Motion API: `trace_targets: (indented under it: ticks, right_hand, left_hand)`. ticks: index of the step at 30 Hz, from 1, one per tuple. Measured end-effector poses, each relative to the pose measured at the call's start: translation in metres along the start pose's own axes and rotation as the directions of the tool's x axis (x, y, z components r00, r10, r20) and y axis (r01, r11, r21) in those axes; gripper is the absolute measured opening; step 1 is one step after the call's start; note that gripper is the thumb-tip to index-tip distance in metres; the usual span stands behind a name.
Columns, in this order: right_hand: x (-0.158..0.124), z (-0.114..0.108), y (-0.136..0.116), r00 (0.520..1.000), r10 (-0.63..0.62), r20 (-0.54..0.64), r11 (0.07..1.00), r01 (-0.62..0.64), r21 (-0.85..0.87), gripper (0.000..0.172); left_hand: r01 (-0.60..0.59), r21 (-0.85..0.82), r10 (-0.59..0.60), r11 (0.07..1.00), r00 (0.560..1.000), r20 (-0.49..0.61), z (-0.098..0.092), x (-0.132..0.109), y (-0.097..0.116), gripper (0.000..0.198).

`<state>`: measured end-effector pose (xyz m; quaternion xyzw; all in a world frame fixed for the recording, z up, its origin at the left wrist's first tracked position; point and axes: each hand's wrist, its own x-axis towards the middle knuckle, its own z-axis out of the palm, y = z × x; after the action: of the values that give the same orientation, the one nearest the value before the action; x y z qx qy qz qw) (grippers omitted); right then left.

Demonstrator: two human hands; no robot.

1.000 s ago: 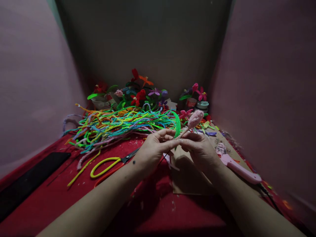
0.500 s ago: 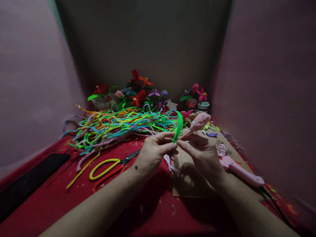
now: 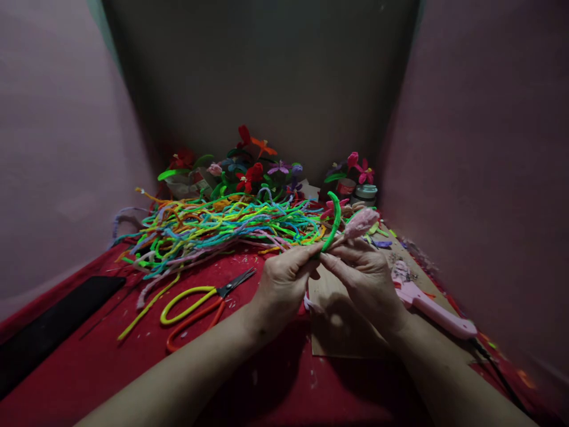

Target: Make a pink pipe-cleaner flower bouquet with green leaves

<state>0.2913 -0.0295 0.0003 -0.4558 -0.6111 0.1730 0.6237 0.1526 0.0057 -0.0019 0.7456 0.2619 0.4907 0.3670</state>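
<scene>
Both hands meet over the front of the cardboard. My left hand (image 3: 282, 284) is closed, thumb and fingers pinching the base of a curved green pipe-cleaner leaf (image 3: 335, 220), which stands up edge-on. In my right hand (image 3: 368, 276) the fingers are wrapped round the stem of a pink fuzzy flower bud (image 3: 361, 223), and its thumb tip touches the leaf's base. The join between leaf and stem is hidden by the fingers. Left of my hands lie scissors (image 3: 222, 292) with one yellow and one orange-red handle, blades apart.
A tangled heap of coloured pipe cleaners (image 3: 213, 228) spreads behind my hands. Finished fuzzy flowers (image 3: 249, 176) stand at the back. On the right, a pink glue gun (image 3: 438, 311) with a cord rests on cardboard (image 3: 340, 338). A black strip (image 3: 62, 323) lies at left.
The green leaf has turned from broadside to edge-on and shifted slightly right. My left hand has rolled over, knuckles more upward, and the scissors' tips now show. The right hand barely moved.
</scene>
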Motion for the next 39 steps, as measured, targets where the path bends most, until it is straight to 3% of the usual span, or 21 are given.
trace_targets:
  ticks: [2, 4, 6, 10, 14, 17, 22, 26, 32, 39]
  right_hand:
    - [0.001, 0.000, -0.001, 1.000, 0.003, 0.000, 1.000, -0.003, -0.016, 0.010]
    - [0.002, -0.001, -0.001, 1.000, -0.001, 0.027, 1.000, 0.002, -0.015, 0.009]
    - [0.003, -0.002, -0.001, 0.997, -0.027, 0.071, 1.000, 0.027, 0.006, 0.010]
    - [0.004, -0.003, 0.001, 0.992, -0.058, 0.109, 0.998, 0.053, 0.045, 0.011]
    - [0.003, -0.002, 0.003, 0.986, 0.107, 0.129, 0.971, -0.132, 0.201, 0.008]
    - [0.002, 0.000, 0.005, 0.964, 0.216, 0.155, 0.912, -0.255, 0.320, 0.006]
    - [0.002, 0.005, 0.005, 0.913, 0.364, 0.184, 0.765, -0.406, 0.501, 0.004]
    - [0.001, 0.007, 0.004, 0.893, 0.404, 0.200, 0.691, -0.441, 0.573, 0.004]
    - [0.000, 0.010, 0.005, 0.914, 0.387, 0.119, 0.708, -0.377, 0.597, 0.007]
    - [0.000, 0.010, 0.007, 0.946, 0.295, 0.133, 0.790, -0.320, 0.524, 0.003]
  left_hand:
    - [-0.166, 0.136, 0.165, 0.977, 0.986, 0.023, 0.000, -0.002, -0.005, 0.032]
    - [-0.235, 0.202, 0.233, 0.951, 0.972, 0.032, 0.000, -0.003, -0.006, 0.034]
    - [-0.195, 0.195, 0.198, 0.961, 0.980, 0.008, 0.000, -0.003, -0.005, 0.033]
    - [0.015, 0.008, -0.014, 1.000, 0.999, -0.033, 0.001, -0.002, 0.004, 0.031]
    - [0.187, -0.213, -0.190, 0.959, 0.982, 0.007, 0.002, 0.000, 0.013, 0.030]
    - [0.257, -0.307, -0.257, 0.916, 0.966, 0.041, 0.003, 0.001, 0.016, 0.027]
    - [0.270, -0.344, -0.271, 0.899, 0.962, 0.046, 0.004, 0.001, 0.019, 0.017]
    - [0.255, -0.351, -0.259, 0.901, 0.965, 0.037, 0.004, 0.000, 0.020, 0.007]
    - [0.232, -0.311, -0.244, 0.921, 0.970, 0.002, 0.003, -0.001, 0.017, 0.008]
    - [0.212, -0.299, -0.212, 0.931, 0.977, 0.034, 0.004, -0.002, 0.016, 0.008]
